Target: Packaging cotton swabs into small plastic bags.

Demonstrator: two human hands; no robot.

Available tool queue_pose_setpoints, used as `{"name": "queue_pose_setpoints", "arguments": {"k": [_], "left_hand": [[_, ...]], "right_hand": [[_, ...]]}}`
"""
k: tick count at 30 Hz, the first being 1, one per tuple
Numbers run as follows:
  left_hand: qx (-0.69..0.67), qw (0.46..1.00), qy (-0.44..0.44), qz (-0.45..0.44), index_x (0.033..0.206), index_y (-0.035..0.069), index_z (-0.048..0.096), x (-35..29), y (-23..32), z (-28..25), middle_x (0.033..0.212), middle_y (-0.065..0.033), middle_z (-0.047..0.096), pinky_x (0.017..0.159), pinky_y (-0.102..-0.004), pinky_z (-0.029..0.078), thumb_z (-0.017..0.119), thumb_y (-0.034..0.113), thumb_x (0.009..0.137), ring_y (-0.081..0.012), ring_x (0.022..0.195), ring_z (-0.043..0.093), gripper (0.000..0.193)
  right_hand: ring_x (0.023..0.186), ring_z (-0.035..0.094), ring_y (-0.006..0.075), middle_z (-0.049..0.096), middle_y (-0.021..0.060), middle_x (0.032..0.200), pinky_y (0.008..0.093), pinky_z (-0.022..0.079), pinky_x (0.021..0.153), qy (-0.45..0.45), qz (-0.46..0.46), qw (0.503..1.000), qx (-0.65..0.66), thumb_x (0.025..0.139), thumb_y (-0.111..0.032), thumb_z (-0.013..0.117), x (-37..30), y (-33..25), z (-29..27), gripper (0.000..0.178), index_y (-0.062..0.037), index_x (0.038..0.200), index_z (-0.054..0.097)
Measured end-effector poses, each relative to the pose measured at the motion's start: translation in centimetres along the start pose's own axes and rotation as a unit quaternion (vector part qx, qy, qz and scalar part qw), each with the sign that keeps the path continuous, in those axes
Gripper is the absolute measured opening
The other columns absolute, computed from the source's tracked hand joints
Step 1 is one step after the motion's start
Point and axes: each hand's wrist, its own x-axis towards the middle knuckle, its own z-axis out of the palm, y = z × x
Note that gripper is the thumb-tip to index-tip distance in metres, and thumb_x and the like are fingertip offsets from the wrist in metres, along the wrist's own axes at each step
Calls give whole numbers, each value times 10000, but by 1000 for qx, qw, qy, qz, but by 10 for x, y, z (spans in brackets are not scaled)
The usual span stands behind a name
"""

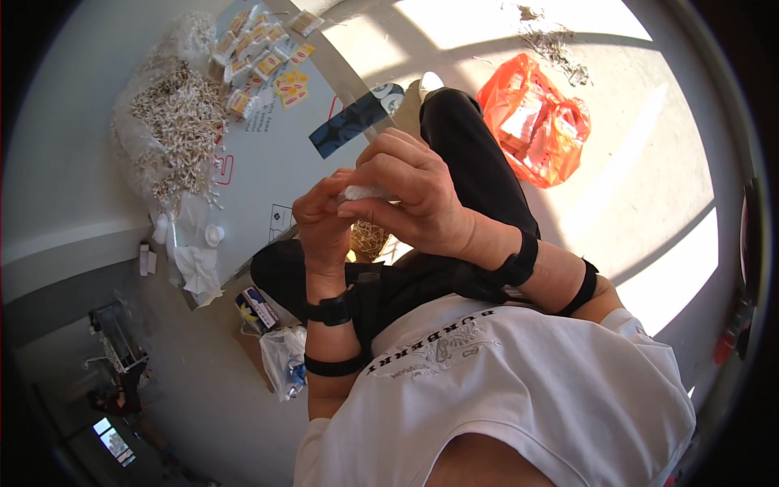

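Observation:
Both hands meet in front of my lap around a small white bundle (367,193). Its pale, lumpy surface shows between the fingers, but most of it is covered, so its kind is unclear. My right hand (418,191) pinches it between thumb and curled fingers. My left hand (323,223) is closed on its other end, fingertips close to those of the right. Beyond them, to the left, a large heap of loose cotton swabs (182,122) lies on clear plastic on the grey table (276,170). Small packs of swabs (256,49) with yellow-and-white cards (292,88) lie beside the heap.
An orange-red plastic bag (531,122) stands on the floor at right, with scraps (556,49) farther off. Below my hands is a container of thin sticks (370,237). A clear plastic bag (284,361) and a small box (257,310) sit near my left elbow.

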Motion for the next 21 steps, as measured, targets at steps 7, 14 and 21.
{"name": "queue_pose_setpoints", "arguments": {"k": [7,14,21], "left_hand": [[30,998,46,-9,945,0,664,-2,-2,4,975,-105,694,865,-320,484,795,22,695,-188,934,623,284],[-6,999,11,42,933,11,657,3,-3,-6,942,-123,696,879,-357,481,773,-3,710,-245,957,628,252],[120,991,58,-12,1002,30,670,9,23,15,1053,-104,670,884,-314,467,797,47,711,-199,938,620,319]], "right_hand": [[756,555,230,575,83,845,325,433,643,24,49,999,-1,722,-207,804,-4,0,6,303,-32,915,648],[752,554,211,572,85,834,310,436,647,-4,73,996,48,706,-150,811,-6,-3,-5,269,-30,883,649],[735,553,225,566,85,828,319,438,639,-12,60,998,9,704,-101,799,-4,0,-15,233,-32,857,637]]}}
